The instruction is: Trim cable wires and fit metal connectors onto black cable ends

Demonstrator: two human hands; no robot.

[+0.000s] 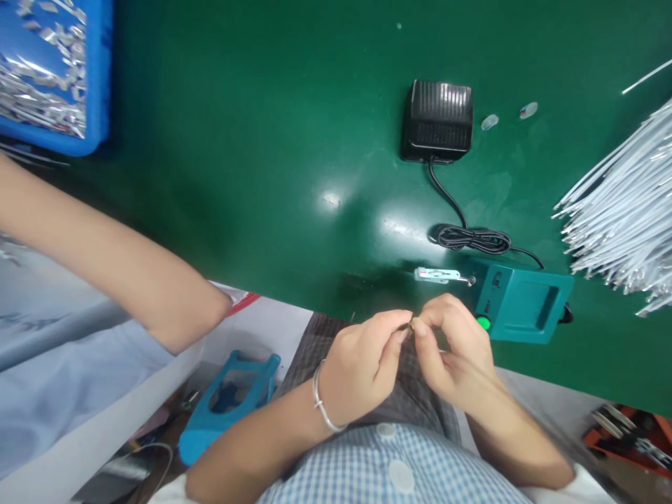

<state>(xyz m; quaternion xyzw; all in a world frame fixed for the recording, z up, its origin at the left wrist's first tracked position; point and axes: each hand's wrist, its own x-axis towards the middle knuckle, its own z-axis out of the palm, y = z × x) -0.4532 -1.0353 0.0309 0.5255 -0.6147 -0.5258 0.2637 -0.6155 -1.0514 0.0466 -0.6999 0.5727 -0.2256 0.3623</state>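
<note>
My left hand [362, 364], with a silver bangle at the wrist, is closed in a pinch near the table's front edge. Close against it, my right hand [456, 353] is pinching too. Between the fingertips of both shows a tiny dark, brassy piece [410, 326], mostly covered and too small to name. A blurred thin dark strand [504, 388] seems to run along the right forearm. Just beyond the right hand sits a teal device [525, 302] with a green button [484, 323]. A pale tool-like piece [437, 274] with a metal tip lies at its left side.
A black foot pedal [438, 120] rests on the green table [236, 140], its cable [475, 239] coiled. White wires [624, 210] are heaped at right. A blue bin [97, 77] of small shiny parts stands far left. Another person's arm [131, 273] reaches in at left, beside a blue stool [231, 399].
</note>
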